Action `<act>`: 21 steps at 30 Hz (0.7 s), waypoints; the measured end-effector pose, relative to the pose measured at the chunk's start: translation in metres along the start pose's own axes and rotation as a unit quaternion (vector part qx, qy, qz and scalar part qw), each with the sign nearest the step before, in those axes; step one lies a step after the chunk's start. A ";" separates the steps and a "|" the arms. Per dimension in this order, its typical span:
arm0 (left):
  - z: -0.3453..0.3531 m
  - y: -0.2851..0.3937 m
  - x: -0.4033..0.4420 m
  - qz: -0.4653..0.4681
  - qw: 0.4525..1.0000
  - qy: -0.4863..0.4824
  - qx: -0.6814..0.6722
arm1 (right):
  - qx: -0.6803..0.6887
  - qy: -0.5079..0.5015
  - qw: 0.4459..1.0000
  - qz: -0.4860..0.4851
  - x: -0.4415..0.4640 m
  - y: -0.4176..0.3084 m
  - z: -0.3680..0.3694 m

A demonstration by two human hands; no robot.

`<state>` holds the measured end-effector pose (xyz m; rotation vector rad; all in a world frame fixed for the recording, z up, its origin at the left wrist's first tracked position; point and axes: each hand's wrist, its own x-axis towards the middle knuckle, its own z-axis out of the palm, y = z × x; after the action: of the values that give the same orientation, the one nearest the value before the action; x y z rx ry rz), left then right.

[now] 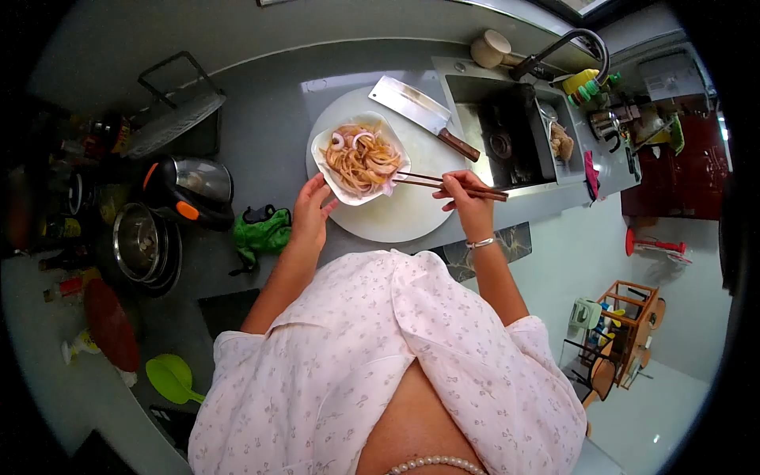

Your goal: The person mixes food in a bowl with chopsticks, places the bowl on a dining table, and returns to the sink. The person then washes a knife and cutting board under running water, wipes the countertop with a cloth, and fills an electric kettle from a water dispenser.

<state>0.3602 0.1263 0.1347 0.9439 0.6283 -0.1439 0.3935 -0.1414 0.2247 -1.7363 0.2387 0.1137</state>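
Note:
A white bowl (345, 195) stands on a round white cutting board (404, 226). Inside it lie sliced onions (362, 162) with brownish strips coated in sauce. My left hand (312, 210) holds the bowl at its lower left rim, thumb and fingers against the edge. Brown chopsticks (427, 182) are gripped in my right hand (469, 202), their tips at the right side of the bowl among the food. Behind them a cleaver (412, 104) with a wooden handle lies across the board's upper right edge.
To the right is a sink (469, 111) with a black faucet (582, 36). A green bag (261, 232), an electric kettle (190, 190) and nested metal bowls (136, 241) stand at left. A dish rack (178, 127) is at the back left.

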 end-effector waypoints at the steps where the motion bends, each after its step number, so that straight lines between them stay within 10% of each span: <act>1: 0.001 0.000 -0.001 -0.002 1.000 0.000 -0.003 | 0.015 -0.004 1.000 0.020 -0.002 0.007 0.001; 10: -0.004 -0.010 0.006 0.005 1.000 -0.003 0.003 | 0.215 0.017 0.975 0.054 0.010 0.043 0.042; 21: -0.002 -0.008 0.001 0.017 0.999 0.002 0.027 | 0.034 -0.003 0.996 -0.082 0.010 0.010 0.043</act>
<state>0.3569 0.1236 0.1273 1.0071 0.6148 -0.1294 0.4036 -0.1014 0.2056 -1.6805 0.0941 -0.0093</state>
